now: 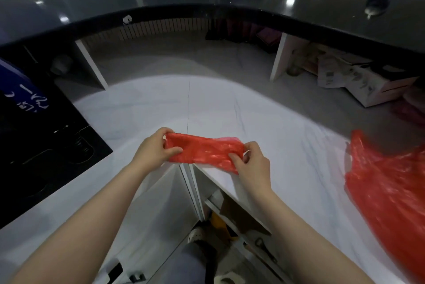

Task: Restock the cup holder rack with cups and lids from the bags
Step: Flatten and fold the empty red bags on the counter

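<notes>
A folded red plastic bag (202, 150) is stretched flat between my two hands just above the near edge of the white counter (230, 104). My left hand (154, 149) pinches its left end between thumb and fingers. My right hand (251, 163) pinches its right end the same way. A second red plastic bag (388, 182) lies crumpled on the counter at the right. No cups, lids or cup rack show in this view.
A black appliance with white markings (46, 145) sits on the counter at the left. Behind the counter runs a dark raised ledge (207, 11). Cardboard boxes (358, 81) stand under it at the right. Open shelves (241, 217) lie below the counter by my legs.
</notes>
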Tool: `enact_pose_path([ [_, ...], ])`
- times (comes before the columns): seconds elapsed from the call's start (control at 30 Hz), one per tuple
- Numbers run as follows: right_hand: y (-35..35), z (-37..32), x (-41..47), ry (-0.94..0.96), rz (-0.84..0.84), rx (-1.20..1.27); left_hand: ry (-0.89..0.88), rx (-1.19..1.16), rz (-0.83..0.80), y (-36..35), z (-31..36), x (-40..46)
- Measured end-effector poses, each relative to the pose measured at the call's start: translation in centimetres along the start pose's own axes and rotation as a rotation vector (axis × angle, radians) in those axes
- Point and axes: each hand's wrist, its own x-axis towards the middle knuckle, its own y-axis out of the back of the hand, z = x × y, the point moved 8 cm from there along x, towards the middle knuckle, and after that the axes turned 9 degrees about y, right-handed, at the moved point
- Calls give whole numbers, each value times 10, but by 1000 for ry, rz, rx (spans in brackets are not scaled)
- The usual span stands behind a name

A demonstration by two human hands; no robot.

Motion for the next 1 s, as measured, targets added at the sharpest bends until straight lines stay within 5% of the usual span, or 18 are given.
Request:
enact_pose_path([
  [0.1,-12,-8,8,81,-96,-281,-29,332,98,-14,23,8],
  [0.2,-16,-18,9,180,-93,-482,-275,580,105,-44,51,0],
  [0.37,-30,-17,4,294,-158,-598,-361,352,-128,-67,37,-2],
  [0.6,-44,-4,23,319,-495,-719,-411,631,-131,-83,45,20],
  [0.83,-3,4,50,132,-445,-798,-480,664,-167,-96,70,52],
  [1.0,62,2,39,-25,-199,-647,-380,647,-113,-94,84,76],
])
